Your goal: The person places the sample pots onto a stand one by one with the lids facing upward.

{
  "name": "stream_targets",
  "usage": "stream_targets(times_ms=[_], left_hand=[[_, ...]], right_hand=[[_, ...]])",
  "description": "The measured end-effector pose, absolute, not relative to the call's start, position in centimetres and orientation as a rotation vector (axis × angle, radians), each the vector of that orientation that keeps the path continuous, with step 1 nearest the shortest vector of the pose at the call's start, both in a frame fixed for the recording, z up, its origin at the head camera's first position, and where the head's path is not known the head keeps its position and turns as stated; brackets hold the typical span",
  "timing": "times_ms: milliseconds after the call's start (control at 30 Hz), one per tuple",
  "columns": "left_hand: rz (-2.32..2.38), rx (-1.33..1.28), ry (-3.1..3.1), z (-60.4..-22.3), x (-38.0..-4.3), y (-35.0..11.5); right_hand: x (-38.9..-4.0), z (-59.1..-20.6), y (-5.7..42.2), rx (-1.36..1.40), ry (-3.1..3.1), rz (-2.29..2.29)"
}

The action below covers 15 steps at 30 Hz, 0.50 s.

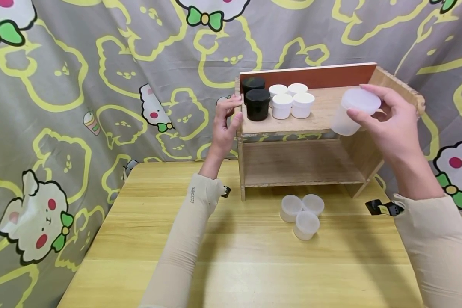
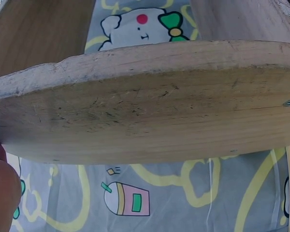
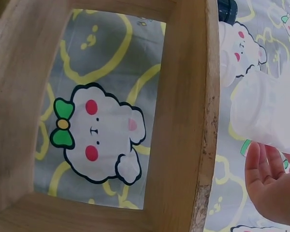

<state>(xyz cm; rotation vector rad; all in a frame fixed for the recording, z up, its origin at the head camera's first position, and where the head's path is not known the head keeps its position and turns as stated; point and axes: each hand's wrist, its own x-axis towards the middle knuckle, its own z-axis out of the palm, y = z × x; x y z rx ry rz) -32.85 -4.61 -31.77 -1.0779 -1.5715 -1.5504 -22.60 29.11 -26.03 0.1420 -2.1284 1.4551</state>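
Observation:
My right hand (image 1: 394, 119) grips a translucent plastic jar with a lid (image 1: 348, 117), slightly tilted, above the right part of the top board of a wooden shelf (image 1: 304, 160). Thumb and fingers lie on opposite sides of its lid. In the right wrist view the jar (image 3: 261, 113) looks pale and overexposed beside the hand (image 3: 275, 188). My left hand (image 1: 225, 126) holds the shelf's left side panel near the top; the left wrist view shows little of the hand (image 2: 2, 193) beside the panel (image 2: 150, 116). Black jars (image 1: 258, 105) and several white jars (image 1: 292, 102) stand on the top board.
Three translucent small tubs (image 1: 306, 224) stand close together on the wooden table (image 1: 254, 273), in front of the shelf. A raised reddish-brown back strip (image 1: 312, 79) edges the top board. Behind everything hangs a grey patterned curtain (image 1: 111, 77).

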Motion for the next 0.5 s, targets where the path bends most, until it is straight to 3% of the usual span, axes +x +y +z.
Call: stream_targets(times_ms=[500], left_hand=[[-1.581, -1.066, -1.568, -31.8, -32.9, -4.4]], right_hand=[[-27.4, -23.8, 28.4, 0.106, -2.087, 1.475]])
